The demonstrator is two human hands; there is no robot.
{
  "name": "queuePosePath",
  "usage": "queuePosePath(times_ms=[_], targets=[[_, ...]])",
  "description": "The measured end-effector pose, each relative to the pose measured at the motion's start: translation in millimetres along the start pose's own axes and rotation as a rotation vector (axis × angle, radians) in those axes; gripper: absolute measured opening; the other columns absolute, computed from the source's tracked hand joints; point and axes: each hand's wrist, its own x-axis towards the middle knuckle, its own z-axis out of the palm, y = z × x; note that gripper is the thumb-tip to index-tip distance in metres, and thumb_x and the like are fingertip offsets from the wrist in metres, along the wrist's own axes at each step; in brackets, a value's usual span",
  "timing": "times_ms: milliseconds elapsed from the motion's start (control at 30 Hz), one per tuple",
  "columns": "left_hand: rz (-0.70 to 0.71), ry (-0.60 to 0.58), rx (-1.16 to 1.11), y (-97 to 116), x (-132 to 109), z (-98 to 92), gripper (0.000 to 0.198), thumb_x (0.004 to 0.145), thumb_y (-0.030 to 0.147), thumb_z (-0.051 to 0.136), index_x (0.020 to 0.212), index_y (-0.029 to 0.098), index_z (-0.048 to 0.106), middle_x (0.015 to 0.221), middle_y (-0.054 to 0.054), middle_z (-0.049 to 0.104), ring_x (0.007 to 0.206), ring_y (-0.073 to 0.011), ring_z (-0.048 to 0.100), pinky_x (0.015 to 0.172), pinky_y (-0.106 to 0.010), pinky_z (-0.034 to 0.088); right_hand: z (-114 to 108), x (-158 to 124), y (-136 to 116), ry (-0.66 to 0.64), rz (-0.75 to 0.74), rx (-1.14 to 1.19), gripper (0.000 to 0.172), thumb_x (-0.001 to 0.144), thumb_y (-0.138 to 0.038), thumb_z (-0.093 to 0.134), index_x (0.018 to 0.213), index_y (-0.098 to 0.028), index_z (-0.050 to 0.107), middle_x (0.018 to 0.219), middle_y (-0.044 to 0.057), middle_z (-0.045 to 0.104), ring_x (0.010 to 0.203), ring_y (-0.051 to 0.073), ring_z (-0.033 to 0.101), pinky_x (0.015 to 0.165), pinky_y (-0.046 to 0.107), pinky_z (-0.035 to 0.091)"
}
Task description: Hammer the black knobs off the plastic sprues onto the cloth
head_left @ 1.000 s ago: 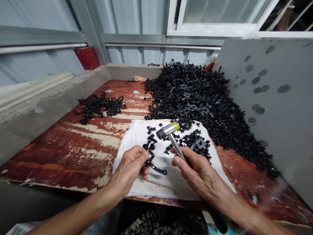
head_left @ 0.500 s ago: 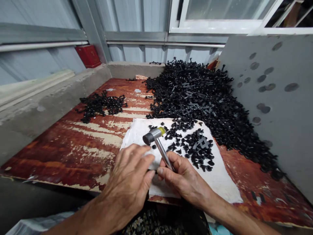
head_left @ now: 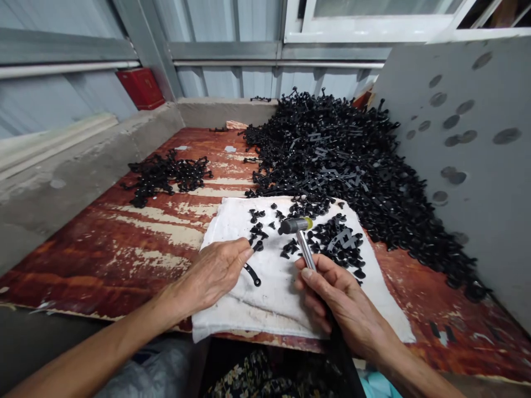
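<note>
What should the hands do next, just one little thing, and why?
Maybe the left hand should set its black part flat on the white cloth, clear of the small black pieces. It pinches the part close to them, and the right hand holds a hammer, so an uncrowded spot seems steadier.

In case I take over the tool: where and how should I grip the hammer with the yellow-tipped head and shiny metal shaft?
Probably pinch the hammer by its bare metal shaft just below the head, coming from the left: that slim, straight stretch is exposed, while the right hand holds it lower down.
</note>
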Motion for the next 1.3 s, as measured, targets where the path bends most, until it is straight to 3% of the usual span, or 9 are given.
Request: queuePosePath(times_ms=[367, 1300], targets=[[0.003, 0.006, 0.121, -6.7, 5.9, 4.5, 0.031, 0.092, 0.037, 0.027, 0.066, 0.022, 0.033, 0.059, 0.004, 0.036, 0.056, -0.0131, 0.038, 0.058, -0.027, 0.022, -1.1, 2.2, 3.4, -0.043, -0.019, 0.007, 0.034, 0.08, -0.047, 0.068, 0.093, -0.019, 0.054, 0.062, -0.009, 0.051, 0.036, 0.0, 0.031, 0.029, 0.01, 0.03], [0.017, 0.046, 0.178, -1.6, 7.7, 6.0, 0.029, 0.089, 0.035, 0.027, 0.063, 0.023, 0.033, 0.056, 0.003, 0.037, 0.054, -0.014, 0.04, 0.058, -0.027, 0.024, -3.3, 0.4, 4.4, -0.045, -0.002, 0.018, 0.036, 0.078, -0.048, 0.07, 0.092, -0.019, 0.055, 0.063, -0.008, 0.053, 0.038, 0.001, 0.032, 0.03, 0.01, 0.032]])
